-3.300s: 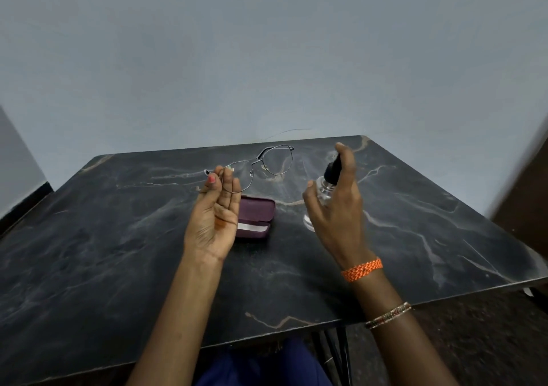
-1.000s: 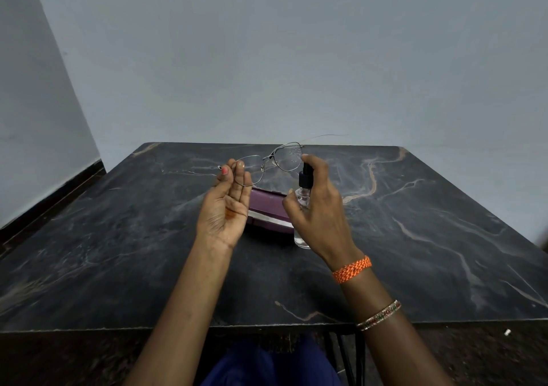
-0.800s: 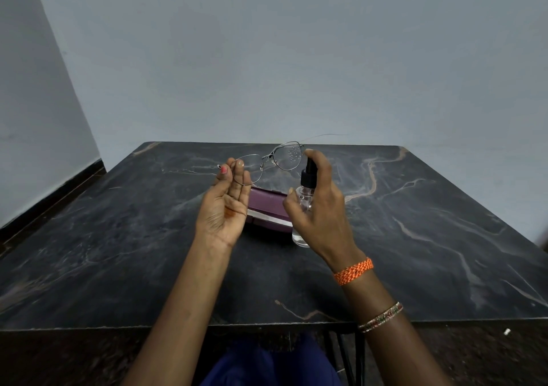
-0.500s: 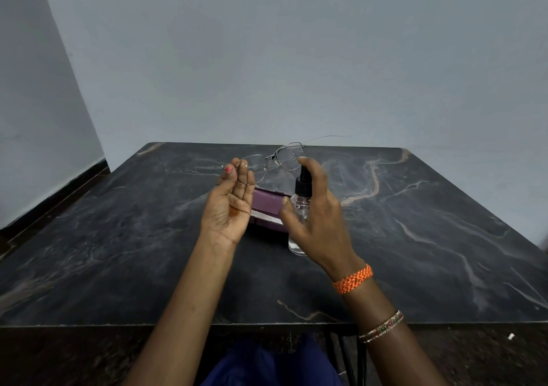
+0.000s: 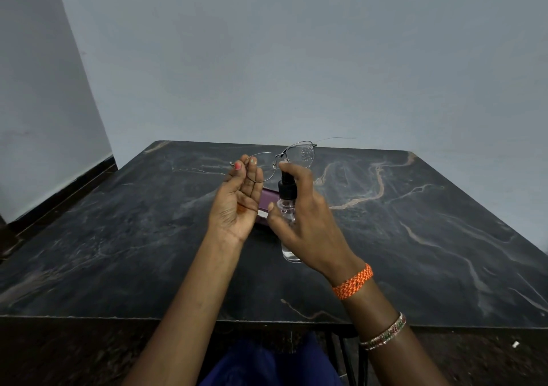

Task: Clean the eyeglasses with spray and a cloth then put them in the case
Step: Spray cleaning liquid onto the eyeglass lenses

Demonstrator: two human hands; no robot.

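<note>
My left hand holds thin wire-framed eyeglasses up above the table, pinched at the left lens between thumb and fingertips. Droplets speckle the right lens. My right hand grips a small clear spray bottle with a black pump top, forefinger on the nozzle, just below and right of the glasses. A maroon glasses case lies on the table behind my hands, mostly hidden by them. No cloth shows.
The dark marble table stands against a pale grey wall, with its front edge near my lap. A wall corner and dark skirting run along the left. Bracelets circle my right wrist.
The camera has shifted left since the oldest frame. My right hand has brought the bottle closer to the glasses, and droplets have appeared on the right lens. My left hand has stayed almost still.
</note>
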